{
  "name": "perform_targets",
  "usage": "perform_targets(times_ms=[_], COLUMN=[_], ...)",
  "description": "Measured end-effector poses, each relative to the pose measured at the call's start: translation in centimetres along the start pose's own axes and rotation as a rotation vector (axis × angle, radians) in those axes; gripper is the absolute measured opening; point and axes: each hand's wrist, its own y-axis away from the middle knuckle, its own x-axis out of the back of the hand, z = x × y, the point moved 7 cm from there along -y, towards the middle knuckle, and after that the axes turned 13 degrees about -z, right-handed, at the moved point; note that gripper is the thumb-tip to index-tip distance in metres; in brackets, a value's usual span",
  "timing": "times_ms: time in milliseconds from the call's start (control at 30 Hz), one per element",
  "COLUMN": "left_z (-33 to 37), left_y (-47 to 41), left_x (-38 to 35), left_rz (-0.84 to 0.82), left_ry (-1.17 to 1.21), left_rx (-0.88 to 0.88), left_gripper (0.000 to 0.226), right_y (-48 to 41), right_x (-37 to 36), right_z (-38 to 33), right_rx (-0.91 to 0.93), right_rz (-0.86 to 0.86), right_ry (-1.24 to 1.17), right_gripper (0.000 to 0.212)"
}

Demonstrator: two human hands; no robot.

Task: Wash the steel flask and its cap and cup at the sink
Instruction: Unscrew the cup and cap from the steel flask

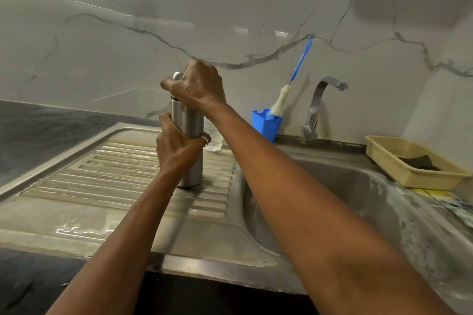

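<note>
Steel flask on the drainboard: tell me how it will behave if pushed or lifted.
Tall and narrow, the steel flask stands upright on the ribbed drainboard, so a sideways push would probably tip it. Smooth metal and droplets on the right hand gripping its top suggest it may be slippery.

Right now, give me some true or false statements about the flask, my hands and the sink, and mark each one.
1. The steel flask stands upright on the ribbed drainboard. True.
2. The left hand grips the flask's body. True.
3. The right hand holds the bottle brush. False: it grips the flask's steel top piece; the brush stands in the blue holder.
4. Water runs from the tap. False: no stream shows.
5. A dark scrub pad lies in the beige basket. True.
</note>
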Motion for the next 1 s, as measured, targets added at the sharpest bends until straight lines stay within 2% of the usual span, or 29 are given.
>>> perform_targets(times_ms=[67, 267, 433, 567, 667, 733, 833, 933, 1000], left_z=[0.0, -0.2, -0.6, -0.4, -0.4, -0.3, -0.3, -0.3, -0.3], left_y=[-0.2, -0.6, -0.9, -0.9, -0.8, -0.7, -0.5, -0.4, -0.3], left_x=[0.0, 0.0, 0.5, 0.5, 0.4, 0.4, 0.4, 0.4, 0.4], left_rz=[-0.007, -0.036, -0.148, -0.136, -0.129, -0.131, -0.125, -0.120, -0.123], left_ry=[0.000, 0.011, 0.110, 0.116, 0.115, 0.112, 0.117, 0.118, 0.128], left_rx=[-0.008, -0.036, -0.101, -0.114, -0.124, -0.125, -0.115, -0.110, -0.116], left_gripper=[0.077, 0.075, 0.069, 0.070, 0.072, 0.074, 0.075, 0.071, 0.071], right_y=[-0.2, -0.7, -1.5, -1.9, -1.6, -1.3, -1.5, -1.6, -1.4], right_x=[-0.1, -0.5, -1.4, -1.5, -0.7, 0.2, 1.8, 3.3, 3.4], right_z=[0.1, 0.5, 1.4, 1.5, 1.3, 0.7, -0.5, -1.6, -2.4], right_rx=[0.003, 0.031, 0.147, 0.179, 0.127, 0.089, 0.032, -0.023, 0.001], right_rz=[-0.005, -0.002, -0.247, -0.432, -0.548, -0.560, -0.443, -0.254, -0.219], right_ry=[-0.042, -0.196, -0.461, -0.480, -0.310, -0.126, 0.092, 0.411, 0.557], right_gripper=[0.033, 0.028, 0.023, 0.029, 0.052, 0.064, 0.059, 0.071, 0.067])
